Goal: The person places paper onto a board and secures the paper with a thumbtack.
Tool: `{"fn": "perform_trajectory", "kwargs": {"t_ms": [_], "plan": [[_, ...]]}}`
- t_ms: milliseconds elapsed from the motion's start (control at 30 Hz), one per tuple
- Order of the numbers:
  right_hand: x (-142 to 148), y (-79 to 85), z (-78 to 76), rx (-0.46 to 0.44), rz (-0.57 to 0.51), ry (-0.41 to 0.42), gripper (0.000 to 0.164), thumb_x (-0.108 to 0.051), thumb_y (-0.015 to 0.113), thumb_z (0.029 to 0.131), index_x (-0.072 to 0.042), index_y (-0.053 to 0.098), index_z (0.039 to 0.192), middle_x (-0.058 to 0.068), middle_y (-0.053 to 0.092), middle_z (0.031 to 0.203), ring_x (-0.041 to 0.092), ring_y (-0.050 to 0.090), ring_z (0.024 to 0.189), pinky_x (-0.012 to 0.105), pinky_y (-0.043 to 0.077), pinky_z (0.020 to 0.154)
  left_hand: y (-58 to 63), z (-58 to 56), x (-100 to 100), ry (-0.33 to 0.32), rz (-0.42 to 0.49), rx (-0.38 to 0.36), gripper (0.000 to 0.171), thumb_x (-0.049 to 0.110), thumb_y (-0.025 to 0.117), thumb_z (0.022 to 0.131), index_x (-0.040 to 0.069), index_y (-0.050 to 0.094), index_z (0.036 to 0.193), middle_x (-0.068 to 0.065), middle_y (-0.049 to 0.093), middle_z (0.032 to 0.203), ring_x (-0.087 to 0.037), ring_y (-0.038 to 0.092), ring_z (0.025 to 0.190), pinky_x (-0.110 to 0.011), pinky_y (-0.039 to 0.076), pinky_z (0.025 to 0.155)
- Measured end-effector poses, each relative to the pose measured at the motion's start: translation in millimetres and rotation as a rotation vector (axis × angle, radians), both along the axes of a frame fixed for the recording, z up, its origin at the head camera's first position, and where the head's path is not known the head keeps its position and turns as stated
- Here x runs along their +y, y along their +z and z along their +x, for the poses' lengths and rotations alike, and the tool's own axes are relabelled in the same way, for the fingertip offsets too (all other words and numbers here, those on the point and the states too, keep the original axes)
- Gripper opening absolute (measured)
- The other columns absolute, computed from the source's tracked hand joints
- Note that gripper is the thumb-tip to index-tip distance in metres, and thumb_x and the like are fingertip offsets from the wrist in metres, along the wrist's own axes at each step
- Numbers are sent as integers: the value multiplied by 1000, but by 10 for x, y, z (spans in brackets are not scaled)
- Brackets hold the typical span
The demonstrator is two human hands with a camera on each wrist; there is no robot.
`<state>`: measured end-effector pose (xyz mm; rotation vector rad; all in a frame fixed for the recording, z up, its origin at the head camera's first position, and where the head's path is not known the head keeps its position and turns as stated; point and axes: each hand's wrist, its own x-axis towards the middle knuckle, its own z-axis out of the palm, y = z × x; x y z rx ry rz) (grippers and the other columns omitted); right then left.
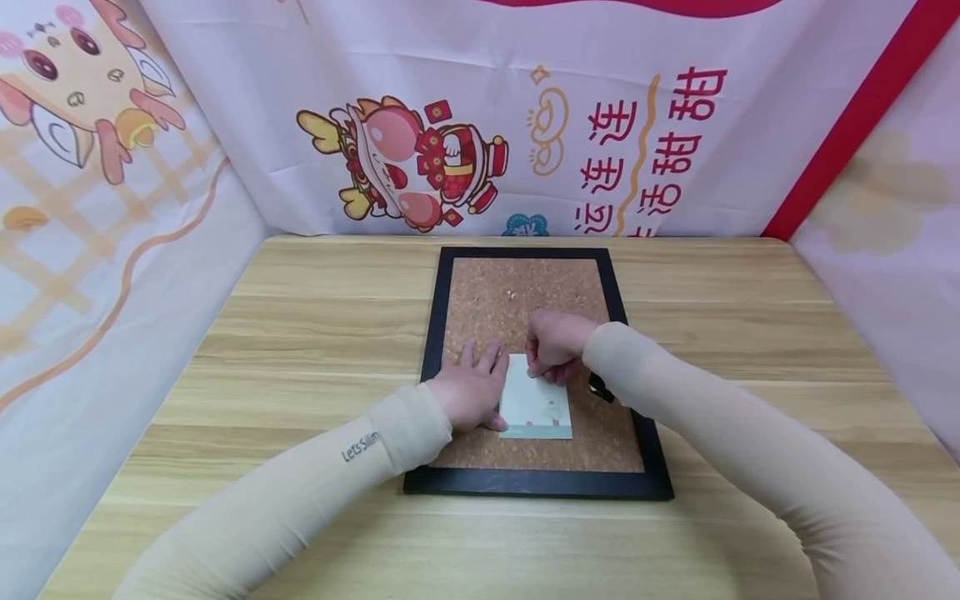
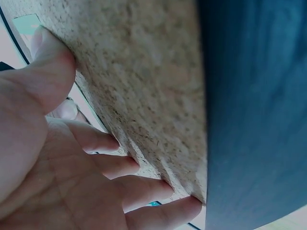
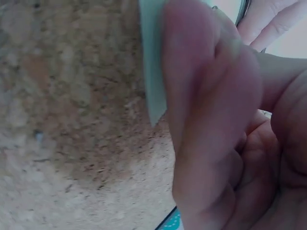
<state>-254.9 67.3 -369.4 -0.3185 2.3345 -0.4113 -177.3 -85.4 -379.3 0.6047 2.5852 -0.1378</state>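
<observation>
A pale card (image 1: 534,404) with a green lower strip lies on a cork board (image 1: 607,442) with a black frame (image 1: 540,483). My left hand (image 1: 471,390) rests on the cork with its fingers spread, thumb at the card's lower left corner and index fingertip at its left edge. At the card's upper edge my right hand (image 1: 557,343) is curled, with thumb and index finger (image 3: 189,52) pinching what seems a small pin, mostly hidden by the fingertips. In the right wrist view a corner of the card (image 3: 154,91) shows beside these fingers.
Small clear pins (image 1: 512,294) sit in the upper part of the cork. Under the board is a wood-grain table (image 1: 322,333). A printed cloth (image 1: 600,50) hangs behind it, with more cloth at both sides. A small black object (image 1: 600,388) shows beneath the right wrist.
</observation>
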Motion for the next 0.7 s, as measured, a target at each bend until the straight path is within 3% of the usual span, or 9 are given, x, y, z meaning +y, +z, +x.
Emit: {"fn": "perform_trajectory", "kwargs": {"t_ms": [400, 700], "plan": [[41, -29, -28, -20, -23, -17, 13, -22, 69, 82, -10, 65, 87, 9, 67, 76, 22, 64, 63, 31, 52, 57, -17, -12, 7, 2, -7, 0, 96, 53, 60, 79, 9, 10, 148, -12, 1, 153, -42, 3, 135, -58, 19, 101], [-22, -36, 6, 27, 74, 11, 13, -24, 68, 83, -12, 65, 84, 8, 67, 71, 20, 64, 59, 32, 52, 57, -7, -16, 7, -7, -13, -2, 96, 54, 60, 79, 9, 11, 148, -12, 1, 153, -42, 3, 135, -59, 20, 100]]}}
